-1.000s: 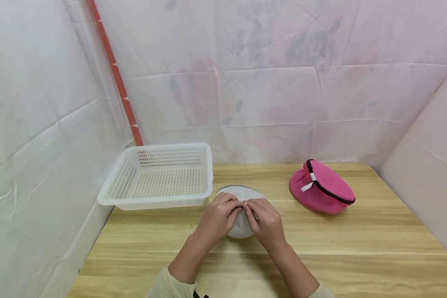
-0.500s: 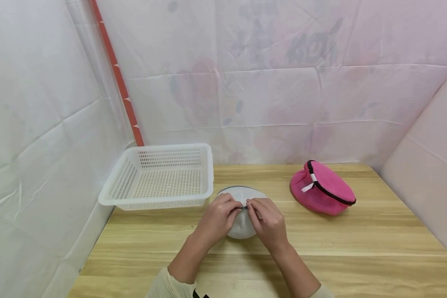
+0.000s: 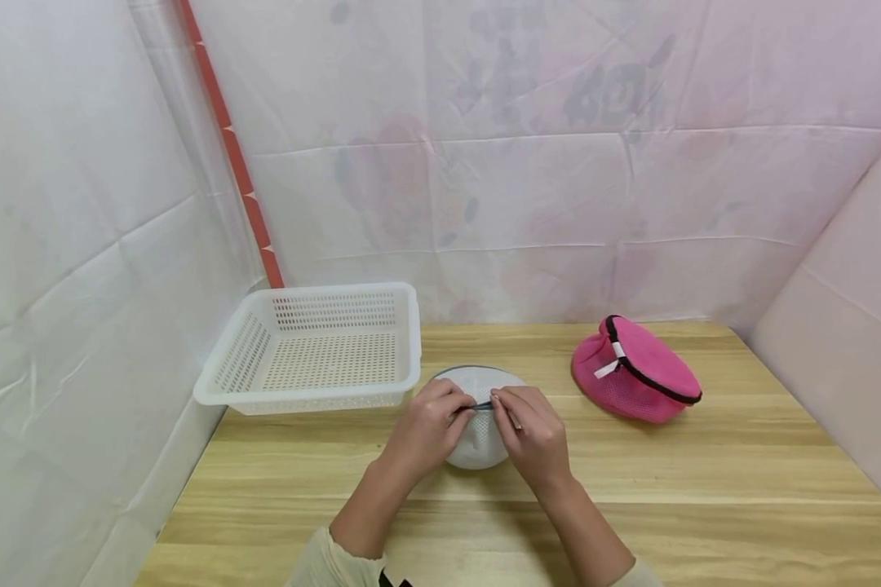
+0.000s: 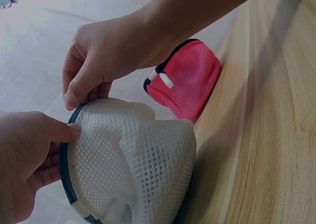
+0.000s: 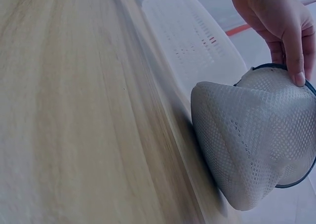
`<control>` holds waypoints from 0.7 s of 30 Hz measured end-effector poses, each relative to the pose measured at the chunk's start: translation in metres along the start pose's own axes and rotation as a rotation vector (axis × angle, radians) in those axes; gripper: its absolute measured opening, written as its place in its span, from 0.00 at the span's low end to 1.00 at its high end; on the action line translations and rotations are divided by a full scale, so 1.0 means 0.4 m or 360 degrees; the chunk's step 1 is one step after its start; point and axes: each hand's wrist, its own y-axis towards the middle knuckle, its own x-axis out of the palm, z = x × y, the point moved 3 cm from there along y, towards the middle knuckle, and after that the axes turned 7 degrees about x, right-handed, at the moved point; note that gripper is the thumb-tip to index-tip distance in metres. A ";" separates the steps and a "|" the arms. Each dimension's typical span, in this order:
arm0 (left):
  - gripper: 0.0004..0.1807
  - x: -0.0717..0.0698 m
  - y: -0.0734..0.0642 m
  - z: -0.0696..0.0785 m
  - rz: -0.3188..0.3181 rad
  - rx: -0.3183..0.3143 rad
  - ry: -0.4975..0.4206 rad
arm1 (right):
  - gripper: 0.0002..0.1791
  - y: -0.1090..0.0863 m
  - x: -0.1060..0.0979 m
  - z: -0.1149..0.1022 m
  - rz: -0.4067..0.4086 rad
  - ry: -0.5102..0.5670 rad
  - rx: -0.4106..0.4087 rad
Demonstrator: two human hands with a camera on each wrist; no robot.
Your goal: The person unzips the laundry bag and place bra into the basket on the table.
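Nearby, a basket (image 3: 308, 399) and pink pouch (image 3: 649, 363) flank the white bag (image 3: 479, 444).

Rough white mesh-cloth bag (image 4: 123, 150), pink mesh-cloth bag (image 4: 190, 76), smooth plastic basket (image 3: 316, 399), wood-grain tabletop (image 3: 264, 497)

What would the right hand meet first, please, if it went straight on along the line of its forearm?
Most likely the far part of the white mesh bag whose dark edge the right hand pinches, though the depth there is hard to judge.
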 end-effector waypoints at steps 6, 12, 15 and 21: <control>0.05 0.002 0.000 0.002 -0.0007 0.0000 0.0020 | 0.13 -0.001 0.002 -0.010 -0.0008 0.0011 -0.0020; 0.06 0.004 0.002 0.010 0.0018 0.0028 0.0031 | 0.13 0.003 0.007 -0.027 -0.0004 0.0033 -0.0085; 0.06 0.005 0.003 0.013 0.0043 0.0054 0.0038 | 0.12 0.003 0.010 -0.033 -0.0005 0.0066 -0.0115; 0.02 0.010 0.002 0.013 0.0081 0.0127 0.0005 | 0.12 0.001 0.013 -0.037 0.0022 0.0075 -0.0134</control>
